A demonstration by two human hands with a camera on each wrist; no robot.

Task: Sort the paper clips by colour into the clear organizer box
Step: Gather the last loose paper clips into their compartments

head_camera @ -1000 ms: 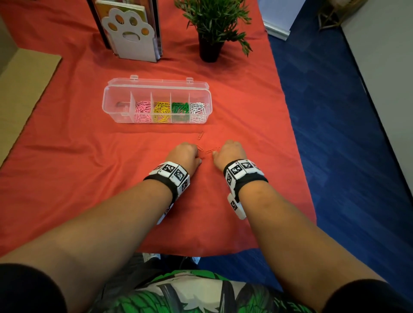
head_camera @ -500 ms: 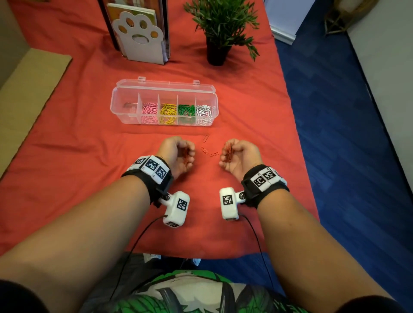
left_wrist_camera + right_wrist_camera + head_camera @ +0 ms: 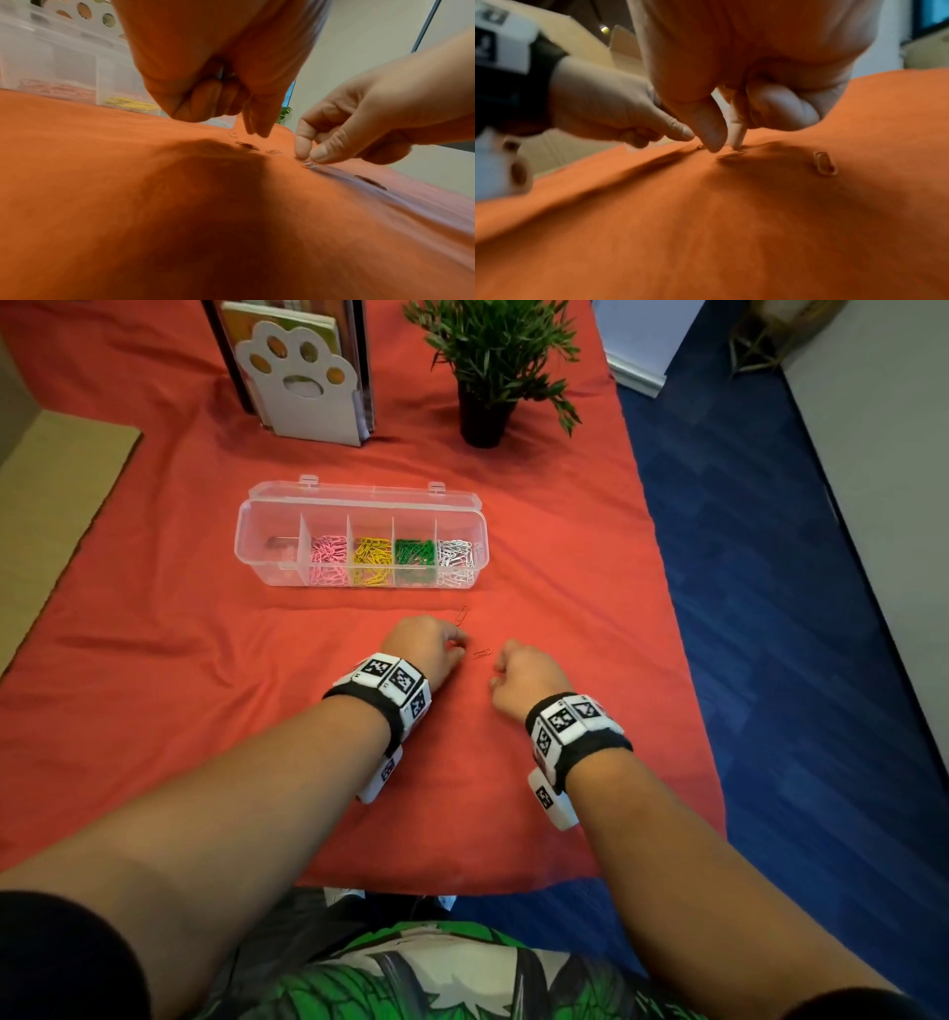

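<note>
Your left hand [image 3: 429,645] and right hand [image 3: 524,677] hovered knuckles-up, fingers curled, pinching at red paper clips [image 3: 481,653] on the cloth [image 3: 154,660]; whether either gripped one, cannot tell. Organizer box [image 3: 267,521] sat at twelve o'clock.

Red-orange tablecloth [image 3: 154,690]: covers the table, lightly creased. White paw-shaped bookend [image 3: 303,382]: upright at 11 o'clock, far end of the cloth, with books or folders [image 3: 359,361] stacked behind it. Small artificial plant [image 3: 493,346] in a black pot [image 3: 482,421]: at 12 o'clock, just right of the bookend. Flat cardboard sheet [image 3: 51,505]: at 9 o'clock, beside the cloth's left edge. Blue carpet [image 3: 770,608]: floor at 3 o'clock.
</note>
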